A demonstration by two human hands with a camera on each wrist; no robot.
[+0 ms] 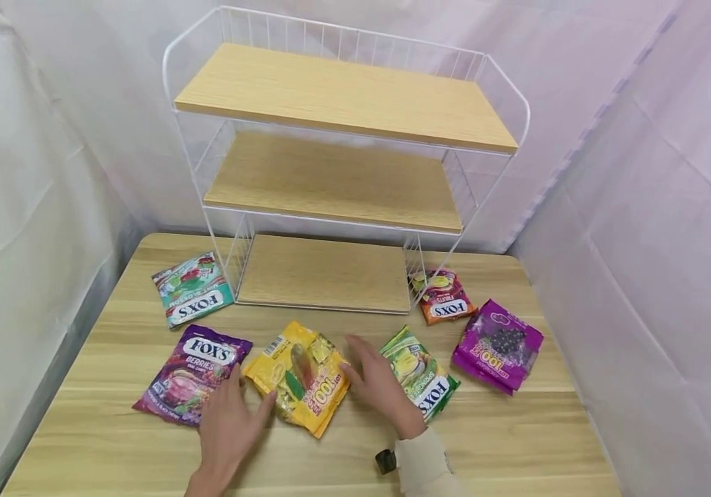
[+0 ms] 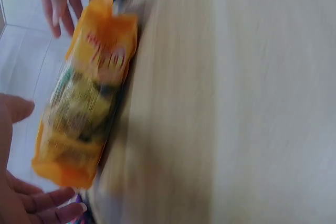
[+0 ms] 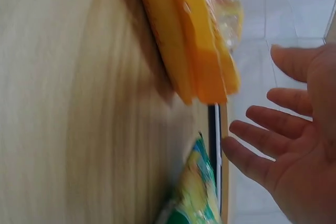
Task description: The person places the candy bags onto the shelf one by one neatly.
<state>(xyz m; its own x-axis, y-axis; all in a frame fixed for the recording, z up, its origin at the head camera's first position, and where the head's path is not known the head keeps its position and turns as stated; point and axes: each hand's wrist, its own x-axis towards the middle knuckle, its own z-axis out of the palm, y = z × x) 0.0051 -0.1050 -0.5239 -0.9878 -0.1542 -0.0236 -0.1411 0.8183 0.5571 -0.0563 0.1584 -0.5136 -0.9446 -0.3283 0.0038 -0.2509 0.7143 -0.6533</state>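
Note:
A yellow candy bag (image 1: 306, 376) with a mango picture lies on the table between my two hands. My left hand (image 1: 229, 421) is at its left side, fingers spread, between it and a purple Fox's berries bag (image 1: 190, 376). On the other side, my right hand (image 1: 380, 386) has its fingers extended toward the yellow bag's right edge, beside a green Fox's bag (image 1: 420, 373). In the right wrist view, that hand's fingers (image 3: 262, 140) are straight and apart from the yellow bag. The left wrist view shows the left thumb and fingers around one end without gripping it.
A white wire rack with three wooden shelves (image 1: 324, 269) stands at the back. A mint Fox's bag (image 1: 194, 290) lies by its left foot. An orange-red Fox's fruits bag (image 1: 445, 297) and a purple candy bag (image 1: 498, 346) lie at right. White curtains (image 1: 660, 276) enclose the table.

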